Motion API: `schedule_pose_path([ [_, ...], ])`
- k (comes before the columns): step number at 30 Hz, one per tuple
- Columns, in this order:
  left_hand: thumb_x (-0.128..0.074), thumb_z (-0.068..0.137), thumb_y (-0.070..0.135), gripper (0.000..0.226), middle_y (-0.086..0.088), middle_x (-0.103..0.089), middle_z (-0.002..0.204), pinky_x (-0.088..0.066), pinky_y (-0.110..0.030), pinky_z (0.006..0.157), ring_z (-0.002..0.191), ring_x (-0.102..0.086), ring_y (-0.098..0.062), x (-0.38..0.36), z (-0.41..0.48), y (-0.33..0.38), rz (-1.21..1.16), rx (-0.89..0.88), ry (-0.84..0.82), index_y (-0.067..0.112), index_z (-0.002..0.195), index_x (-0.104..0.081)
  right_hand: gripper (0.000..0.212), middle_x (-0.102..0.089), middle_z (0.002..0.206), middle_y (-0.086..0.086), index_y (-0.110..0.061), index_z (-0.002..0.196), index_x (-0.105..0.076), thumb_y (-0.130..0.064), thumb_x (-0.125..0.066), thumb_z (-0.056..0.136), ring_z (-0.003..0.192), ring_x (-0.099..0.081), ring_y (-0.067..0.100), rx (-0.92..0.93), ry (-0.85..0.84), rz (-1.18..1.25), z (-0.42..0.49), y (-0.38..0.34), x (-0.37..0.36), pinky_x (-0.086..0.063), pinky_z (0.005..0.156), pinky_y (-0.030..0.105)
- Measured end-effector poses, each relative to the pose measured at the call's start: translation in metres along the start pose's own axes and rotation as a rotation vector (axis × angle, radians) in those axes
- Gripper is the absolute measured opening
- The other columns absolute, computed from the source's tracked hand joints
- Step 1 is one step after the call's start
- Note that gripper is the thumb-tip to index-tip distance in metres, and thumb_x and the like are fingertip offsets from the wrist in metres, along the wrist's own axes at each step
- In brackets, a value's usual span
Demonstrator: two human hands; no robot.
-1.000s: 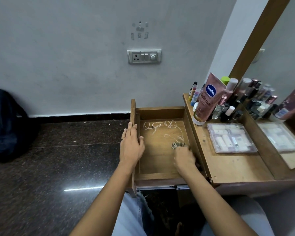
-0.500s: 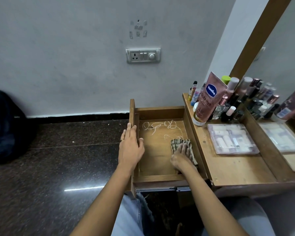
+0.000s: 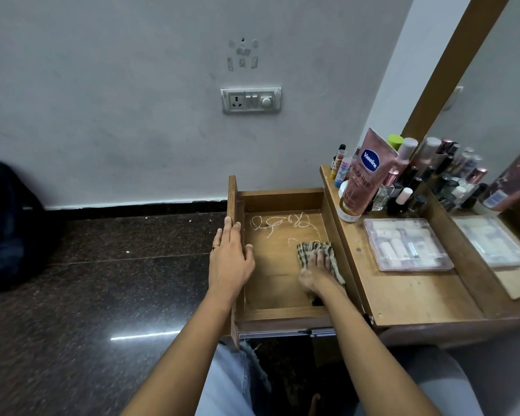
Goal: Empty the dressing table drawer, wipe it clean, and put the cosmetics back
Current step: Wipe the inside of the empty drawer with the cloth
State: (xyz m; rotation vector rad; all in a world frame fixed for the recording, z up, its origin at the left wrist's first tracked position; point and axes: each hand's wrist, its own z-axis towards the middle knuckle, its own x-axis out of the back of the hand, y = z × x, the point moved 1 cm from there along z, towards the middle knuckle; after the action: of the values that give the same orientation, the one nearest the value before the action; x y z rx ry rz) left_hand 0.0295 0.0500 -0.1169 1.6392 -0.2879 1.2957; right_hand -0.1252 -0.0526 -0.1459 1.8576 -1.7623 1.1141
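Observation:
The wooden drawer [image 3: 278,313] is pulled out to the left of the dressing table [image 3: 415,298]. White scribble marks [image 3: 278,223] cross its far floor. My left hand [image 3: 230,259] rests on the drawer's front panel, fingers straight along the edge and thumb inside. My right hand [image 3: 315,270] lies inside the drawer, pressing a striped cloth [image 3: 318,249] flat against the floor by the right wall. A pink Vaseline tube [image 3: 365,178], several small bottles [image 3: 403,193] and a clear plastic case [image 3: 407,244] stand on the table top.
A mirror [image 3: 493,115] in a wooden frame backs the table and reflects the bottles. A switch plate [image 3: 250,100] is on the grey wall. A dark bag [image 3: 3,220] sits on the dark polished floor at far left. My knees are below the drawer.
My right hand went from a bunched grip on the cloth to spread fingers pressing it flat, and slid slightly toward the drawer's far end. My left hand stayed on the front panel.

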Motion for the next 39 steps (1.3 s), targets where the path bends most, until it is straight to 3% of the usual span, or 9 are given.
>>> schedule_pose_path([
  [5,-0.044,0.098,0.029,0.057,-0.004,-0.013,0.161,-0.022,-0.039,0.116,0.147,-0.017,-0.027,-0.001,0.002,0.002,0.005,0.009,0.004,0.014,0.150,-0.028,0.059,0.026,0.157,0.002,-0.014,0.153,0.011,-0.025,-0.021,0.104,0.145,0.021,0.023,0.098,-0.014,0.000,0.015,-0.012,0.020,0.007,0.118,0.040],
  [9,-0.045,0.097,0.031,0.058,-0.004,-0.012,0.161,-0.022,-0.039,0.117,0.147,-0.016,-0.027,0.000,0.001,0.001,0.022,0.007,0.003,0.013,0.150,-0.028,0.061,0.024,0.157,0.005,-0.013,0.152,0.012,-0.020,-0.025,0.104,0.146,0.018,0.025,0.190,-0.099,-0.062,0.002,-0.024,-0.005,0.003,0.120,0.042],
  [12,-0.045,0.097,0.030,0.058,-0.004,-0.012,0.161,-0.022,-0.038,0.117,0.147,-0.016,-0.026,0.000,-0.001,0.000,0.023,-0.003,0.005,0.013,0.150,-0.028,0.066,0.029,0.155,0.006,-0.011,0.151,0.017,-0.021,-0.027,0.103,0.145,0.019,0.026,0.122,-0.111,-0.093,-0.003,-0.007,-0.016,0.003,0.118,0.042],
  [17,-0.047,0.096,0.032,0.060,-0.001,-0.009,0.162,-0.024,-0.041,0.116,0.147,-0.015,-0.026,-0.001,0.001,-0.002,-0.030,0.000,-0.021,0.016,0.150,-0.027,0.067,0.032,0.154,0.003,-0.015,0.151,0.016,-0.017,-0.028,0.101,0.144,0.025,0.023,-0.003,0.043,-0.072,0.015,-0.003,0.012,0.009,0.117,0.040],
  [20,-0.048,0.096,0.035,0.061,0.000,-0.007,0.162,-0.023,-0.042,0.116,0.147,-0.015,-0.026,-0.002,0.003,-0.002,-0.045,0.008,-0.026,0.016,0.151,-0.027,0.071,0.032,0.154,0.002,-0.016,0.151,0.017,-0.013,-0.031,0.098,0.143,0.026,0.025,0.066,0.019,-0.076,0.023,-0.021,0.019,0.010,0.117,0.043],
  [25,-0.047,0.096,0.037,0.063,-0.001,-0.004,0.162,-0.023,-0.041,0.116,0.148,-0.013,-0.027,-0.005,0.004,-0.002,0.027,0.011,-0.024,0.016,0.151,-0.025,0.064,0.025,0.157,0.004,-0.014,0.153,0.012,-0.025,-0.027,0.103,0.146,0.019,0.025,0.201,-0.102,-0.158,-0.002,-0.045,-0.011,0.003,0.120,0.044],
  [30,-0.048,0.096,0.035,0.061,-0.002,-0.006,0.162,-0.026,-0.040,0.115,0.147,-0.015,-0.027,-0.005,0.003,-0.004,0.047,-0.011,-0.015,0.015,0.150,-0.027,0.064,0.030,0.155,0.003,-0.012,0.151,0.018,-0.025,-0.024,0.104,0.146,0.018,0.025,0.034,-0.153,-0.071,-0.016,-0.018,-0.021,-0.002,0.120,0.046],
  [34,-0.047,0.096,0.035,0.061,-0.002,-0.007,0.162,-0.026,-0.041,0.115,0.147,-0.016,-0.026,-0.005,0.004,-0.003,0.044,-0.012,-0.010,0.015,0.150,-0.027,0.064,0.029,0.155,0.004,-0.014,0.152,0.016,-0.032,-0.022,0.104,0.145,0.022,0.024,-0.032,-0.029,-0.055,0.005,-0.010,0.009,0.005,0.119,0.043],
  [39,-0.046,0.096,0.040,0.064,-0.003,-0.005,0.162,-0.029,-0.042,0.114,0.147,-0.017,-0.027,-0.008,0.007,-0.002,0.132,-0.008,-0.013,0.015,0.151,-0.025,0.067,0.034,0.153,0.008,-0.014,0.150,0.020,-0.037,-0.021,0.103,0.142,0.027,0.029,0.051,-0.033,-0.114,0.017,-0.045,0.017,0.011,0.116,0.046],
])
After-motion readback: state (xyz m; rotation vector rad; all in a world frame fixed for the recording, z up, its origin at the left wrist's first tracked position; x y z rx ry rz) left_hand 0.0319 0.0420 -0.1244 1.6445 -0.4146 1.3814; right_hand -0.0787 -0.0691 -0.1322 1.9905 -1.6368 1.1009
